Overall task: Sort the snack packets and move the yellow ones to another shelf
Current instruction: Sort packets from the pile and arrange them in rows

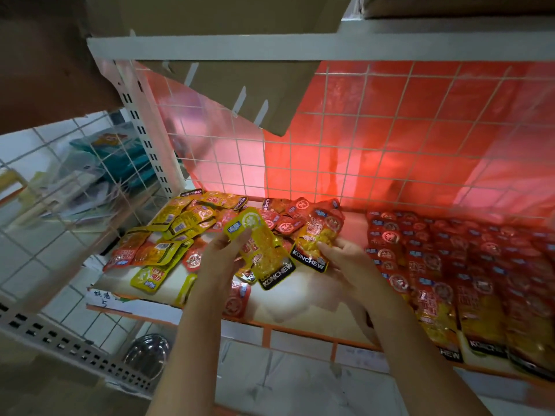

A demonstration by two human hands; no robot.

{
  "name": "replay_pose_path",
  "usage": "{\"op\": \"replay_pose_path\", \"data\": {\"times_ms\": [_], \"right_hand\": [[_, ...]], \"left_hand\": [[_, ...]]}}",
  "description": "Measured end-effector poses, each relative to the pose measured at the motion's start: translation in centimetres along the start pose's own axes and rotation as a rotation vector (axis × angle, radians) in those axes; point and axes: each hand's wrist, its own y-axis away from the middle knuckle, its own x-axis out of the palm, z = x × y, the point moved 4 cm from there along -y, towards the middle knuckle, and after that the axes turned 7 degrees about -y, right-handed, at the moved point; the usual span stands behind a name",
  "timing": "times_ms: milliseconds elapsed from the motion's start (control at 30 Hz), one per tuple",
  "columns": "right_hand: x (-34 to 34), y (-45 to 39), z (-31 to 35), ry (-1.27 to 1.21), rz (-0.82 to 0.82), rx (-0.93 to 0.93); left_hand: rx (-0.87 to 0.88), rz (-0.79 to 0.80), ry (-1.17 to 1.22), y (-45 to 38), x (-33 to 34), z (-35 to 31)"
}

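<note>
My left hand (223,259) holds a yellow snack packet (264,250) above the white shelf (303,298), thumb on its upper face. Just to its right, my right hand (345,256) grips a red-topped packet (319,238) by its lower edge. Behind and left of my hands lies a mixed heap of yellow and red packets (177,232). Neat overlapping rows of red packets (450,265) fill the right part of the shelf. A loose yellow packet (150,277) and a red one (238,298) lie near the front edge.
A white wire grid (360,139) with red sheeting behind it backs the shelf. A cardboard flap (264,94) hangs from the shelf above. Left, a wire side panel (60,205) fronts stacked packages. Below are a lower shelf and a metal bowl (147,354).
</note>
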Motion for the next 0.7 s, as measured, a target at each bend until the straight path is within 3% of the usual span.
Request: {"op": "replay_pose_path", "data": {"times_ms": [200,367,700], "right_hand": [[-3.6,2.4,0.9,0.163,-0.04,-0.024],[-7.4,5.7,1.8,0.191,-0.111,-0.086],[-18.0,15.4,2.5,0.194,-0.564,-0.185]], "left_hand": [[0.083,0.03,-0.18,0.3,3.7,0.2],[0.127,0.224,-0.256,0.2,9.1,0.1],[0.119,0.622,-0.317,4.9,23.3,3.0]]}}
